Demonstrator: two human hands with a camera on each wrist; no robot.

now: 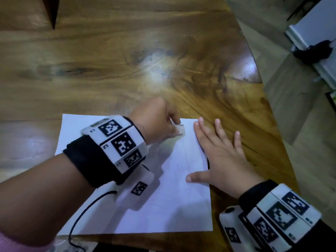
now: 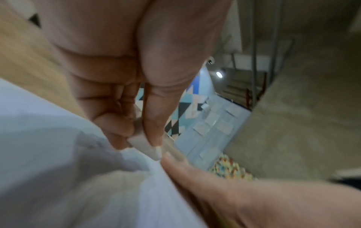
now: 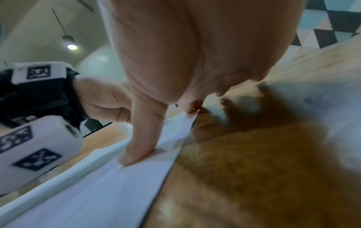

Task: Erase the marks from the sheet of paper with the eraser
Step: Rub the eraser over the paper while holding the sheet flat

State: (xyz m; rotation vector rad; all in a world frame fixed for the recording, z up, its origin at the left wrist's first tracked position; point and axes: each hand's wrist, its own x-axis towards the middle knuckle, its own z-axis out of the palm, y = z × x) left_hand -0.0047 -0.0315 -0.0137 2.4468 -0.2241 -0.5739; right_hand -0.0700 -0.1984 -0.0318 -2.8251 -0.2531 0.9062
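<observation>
I pinch the eraser point(image 1: 180, 129) between the thumb and curled fingers of my left hand point(image 1: 156, 122), its lower end on the sheet of paper point(image 1: 163, 206) close to the sheet's far edge. My right hand point(image 1: 221, 157) lies flat with fingers straight, holding nothing; the palm straddles the sheet's right edge, and the thumb presses the paper nearer me.

Risk: the eraser works just beside the far edge, where the sheet is least restrained. A stroke directed toward that edge may buckle or crease the paper, or run the eraser off onto the wooden table point(image 1: 127, 70). If my right hand lightens its pressure, I judge the sheet will slide with the eraser.

The faint pencil marks point(image 1: 179, 166) lie on the sheet nearer me than the eraser, between my two hands; they are too pale to trace fully.
</observation>
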